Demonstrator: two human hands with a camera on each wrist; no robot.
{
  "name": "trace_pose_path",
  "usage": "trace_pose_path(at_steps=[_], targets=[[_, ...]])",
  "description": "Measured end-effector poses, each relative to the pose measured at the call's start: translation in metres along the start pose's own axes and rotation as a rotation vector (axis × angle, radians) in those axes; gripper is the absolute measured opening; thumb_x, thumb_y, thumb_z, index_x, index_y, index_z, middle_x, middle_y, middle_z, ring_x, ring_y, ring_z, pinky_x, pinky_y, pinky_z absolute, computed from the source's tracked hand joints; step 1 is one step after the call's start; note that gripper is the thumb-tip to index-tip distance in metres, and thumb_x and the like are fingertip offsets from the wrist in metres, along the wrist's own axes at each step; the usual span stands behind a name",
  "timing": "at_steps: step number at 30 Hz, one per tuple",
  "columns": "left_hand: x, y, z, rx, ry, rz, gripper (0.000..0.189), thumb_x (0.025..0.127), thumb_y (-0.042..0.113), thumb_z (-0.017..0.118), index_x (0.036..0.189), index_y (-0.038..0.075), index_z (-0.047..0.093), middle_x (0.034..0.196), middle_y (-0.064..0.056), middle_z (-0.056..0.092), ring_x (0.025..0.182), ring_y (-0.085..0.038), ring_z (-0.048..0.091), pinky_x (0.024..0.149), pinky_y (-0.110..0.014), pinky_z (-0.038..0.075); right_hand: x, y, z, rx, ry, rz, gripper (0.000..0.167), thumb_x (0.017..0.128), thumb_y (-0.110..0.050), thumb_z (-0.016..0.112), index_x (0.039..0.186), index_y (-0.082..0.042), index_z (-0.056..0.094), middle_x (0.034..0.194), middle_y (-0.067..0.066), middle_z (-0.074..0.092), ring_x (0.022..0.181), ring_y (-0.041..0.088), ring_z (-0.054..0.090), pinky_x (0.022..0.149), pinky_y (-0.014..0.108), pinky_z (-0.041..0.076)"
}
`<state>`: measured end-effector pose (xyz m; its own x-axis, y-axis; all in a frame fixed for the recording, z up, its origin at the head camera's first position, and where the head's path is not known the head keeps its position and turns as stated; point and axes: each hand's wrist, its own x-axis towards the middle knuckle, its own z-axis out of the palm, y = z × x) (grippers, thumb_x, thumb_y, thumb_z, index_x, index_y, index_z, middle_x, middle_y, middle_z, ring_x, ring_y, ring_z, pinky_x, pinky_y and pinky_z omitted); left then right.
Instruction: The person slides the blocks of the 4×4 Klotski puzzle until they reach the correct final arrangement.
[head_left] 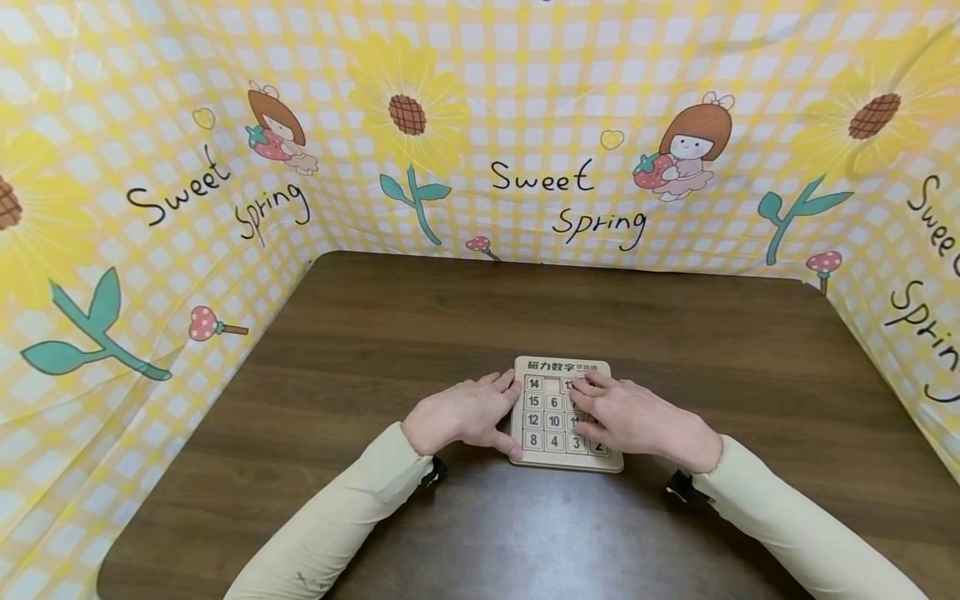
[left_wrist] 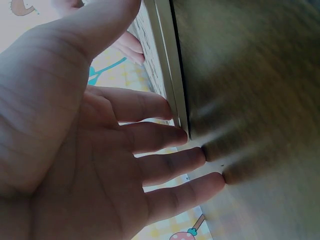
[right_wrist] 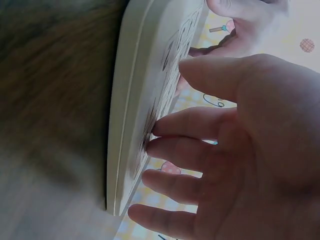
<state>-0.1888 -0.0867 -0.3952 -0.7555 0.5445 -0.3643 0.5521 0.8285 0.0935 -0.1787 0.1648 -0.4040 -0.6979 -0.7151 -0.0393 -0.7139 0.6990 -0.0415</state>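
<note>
A pale wooden sliding number puzzle (head_left: 562,457) lies flat on the table, Chinese lettering along its top rim. Its numbered tiles (head_left: 554,422) include 14, 15, 12 and 8 down the left column, and a gap shows right of the 14. My left hand (head_left: 468,414) rests along the puzzle's left side, thumb at the near corner; in the left wrist view its straight fingers (left_wrist: 165,105) meet the frame's edge and the table. Over the right-hand columns, my right hand (head_left: 633,418) touches the tiles with extended fingertips (right_wrist: 159,128), covering several of them.
The dark wood-grain table (head_left: 420,308) extends around the puzzle on all sides. A yellow checked cloth (head_left: 525,100) with flowers and "Sweet Spring" lettering hangs behind it and along both sides. Black wrist straps (head_left: 686,487) show below the pale sleeves (head_left: 360,492).
</note>
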Motion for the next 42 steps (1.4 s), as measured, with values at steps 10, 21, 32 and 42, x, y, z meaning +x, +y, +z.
trace_pose_path(at_steps=[10, 21, 32, 42], targets=[[-0.003, -0.002, 0.0, -0.023, 0.004, 0.006, 0.104, 0.08, 0.065, 0.068, 0.156, 0.008, 0.025, 0.164, -0.012, 0.02, 0.15, -0.032, 0.026, 0.119, -0.046, 0.031, 0.012, -0.007, -0.002, -0.029, 0.035, -0.068, 0.052, 0.097, -0.035, 0.059, 0.134, 0.0, 0.057, 0.14, 0.019, 0.057, 0.132, 0.04, 0.05, 0.102, 0.053, 0.048], [-0.003, -0.004, 0.0, -0.025, 0.016, 0.005, 0.104, 0.079, 0.064, 0.069, 0.156, 0.007, 0.026, 0.164, -0.013, 0.021, 0.149, -0.033, 0.027, 0.118, -0.046, 0.032, 0.019, -0.013, -0.002, -0.02, 0.009, -0.066, 0.055, 0.097, -0.036, 0.059, 0.138, 0.001, 0.053, 0.144, 0.021, 0.051, 0.136, 0.041, 0.046, 0.106, 0.054, 0.044], [0.0, 0.0, 0.0, -0.003, -0.002, 0.006, 0.105, 0.079, 0.066, 0.068, 0.155, 0.007, 0.026, 0.164, -0.013, 0.021, 0.149, -0.031, 0.027, 0.117, -0.048, 0.034, 0.005, -0.006, -0.002, -0.005, -0.025, 0.0, 0.06, 0.098, -0.04, 0.057, 0.142, 0.0, 0.049, 0.148, 0.02, 0.048, 0.138, 0.039, 0.044, 0.102, 0.058, 0.046], [0.002, 0.0, 0.002, 0.01, 0.001, 0.0, 0.105, 0.078, 0.066, 0.069, 0.156, 0.008, 0.026, 0.164, -0.012, 0.021, 0.149, -0.03, 0.027, 0.117, -0.048, 0.034, -0.017, 0.013, 0.001, -0.011, -0.003, 0.049, 0.057, 0.097, -0.036, 0.058, 0.14, 0.001, 0.051, 0.146, 0.021, 0.05, 0.136, 0.042, 0.046, 0.099, 0.058, 0.047]])
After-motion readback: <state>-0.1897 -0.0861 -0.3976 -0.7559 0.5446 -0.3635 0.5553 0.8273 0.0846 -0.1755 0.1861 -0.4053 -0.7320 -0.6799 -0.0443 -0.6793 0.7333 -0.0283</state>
